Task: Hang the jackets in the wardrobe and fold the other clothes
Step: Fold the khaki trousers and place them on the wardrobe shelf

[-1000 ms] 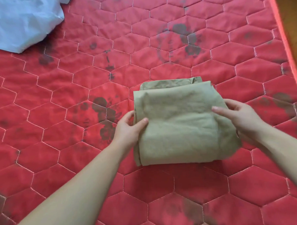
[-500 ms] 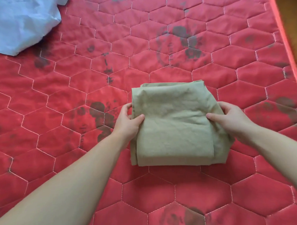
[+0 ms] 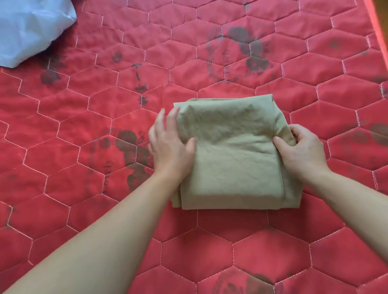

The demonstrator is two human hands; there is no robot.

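folded garment: matt olive-khaki woven cloth, finely creased | quilted mattress cover: red cloth, slight sheen, stitched in pale hexagons, padded, dark smudgy marks | pale blue fabric: matt, thin, crumpled | strip at right edge: brown, looks like wood

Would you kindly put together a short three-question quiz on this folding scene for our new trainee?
1. True or false: the folded olive-green garment lies on a red quilted mattress.
2. Which hand pinches the garment's edge: A) left hand B) right hand?
3. Fill in: the light blue cloth lies at the far ____ of the view.

Key: 1 true; 2 B, its thumb on top and fingers curled round the side, while the left lies flat against the other side; 3 left.
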